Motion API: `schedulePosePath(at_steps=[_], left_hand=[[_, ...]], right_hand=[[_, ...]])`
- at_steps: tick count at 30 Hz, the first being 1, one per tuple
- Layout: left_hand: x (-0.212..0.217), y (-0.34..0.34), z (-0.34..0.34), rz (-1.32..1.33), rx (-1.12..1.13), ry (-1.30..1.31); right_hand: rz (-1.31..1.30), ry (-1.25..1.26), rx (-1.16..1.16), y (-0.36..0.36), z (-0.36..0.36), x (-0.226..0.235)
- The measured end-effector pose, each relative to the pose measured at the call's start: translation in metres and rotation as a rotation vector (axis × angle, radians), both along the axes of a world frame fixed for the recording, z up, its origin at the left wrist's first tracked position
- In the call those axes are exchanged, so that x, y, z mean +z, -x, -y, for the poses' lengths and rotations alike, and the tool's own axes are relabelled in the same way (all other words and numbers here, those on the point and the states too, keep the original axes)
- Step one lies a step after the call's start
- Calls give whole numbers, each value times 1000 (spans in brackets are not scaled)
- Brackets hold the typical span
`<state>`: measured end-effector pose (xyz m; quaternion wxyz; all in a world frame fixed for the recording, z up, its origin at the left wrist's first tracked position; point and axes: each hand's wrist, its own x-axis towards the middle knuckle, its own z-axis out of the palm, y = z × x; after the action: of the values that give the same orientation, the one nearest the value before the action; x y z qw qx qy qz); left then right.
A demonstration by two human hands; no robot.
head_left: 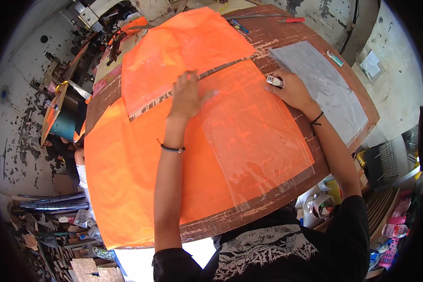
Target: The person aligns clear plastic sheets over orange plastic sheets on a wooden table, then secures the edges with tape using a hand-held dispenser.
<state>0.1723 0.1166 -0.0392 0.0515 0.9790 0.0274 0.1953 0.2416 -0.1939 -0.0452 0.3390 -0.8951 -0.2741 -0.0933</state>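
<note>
My left hand (188,96) lies flat with fingers apart, slightly blurred, on an orange sheet (127,174) near the edge of a clear plastic sheet (258,150). The clear sheet covers the right part of the orange one. In my right hand (293,91) is a small whitish, block-like object (274,81) with a shiny end; its kind is not plain. That hand rests by the orange sheet's right edge. Beyond a narrow strip of board, another orange sheet (188,44) lies with glossy clear film on it.
The worn brown board (225,221) forms the tabletop. At right lies a greyish translucent sheet (329,89), near a small white-and-teal item (334,58). A red-handled tool (293,20) and pens (239,26) lie at the far edge. Scrap boards (66,244) are piled lower left.
</note>
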Motion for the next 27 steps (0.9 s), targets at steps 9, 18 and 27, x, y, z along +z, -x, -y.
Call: schedulePosePath(at_steps=[9, 18, 27], left_hand=[[-32, -22, 17, 31, -201, 159], [-31, -37, 15, 67, -166, 213], [-30, -36, 8, 61, -226, 355]], right_hand=[[-5, -145, -111, -13, 11, 16], [240, -68, -483, -57, 91, -14], [402, 40, -479, -40, 55, -1]])
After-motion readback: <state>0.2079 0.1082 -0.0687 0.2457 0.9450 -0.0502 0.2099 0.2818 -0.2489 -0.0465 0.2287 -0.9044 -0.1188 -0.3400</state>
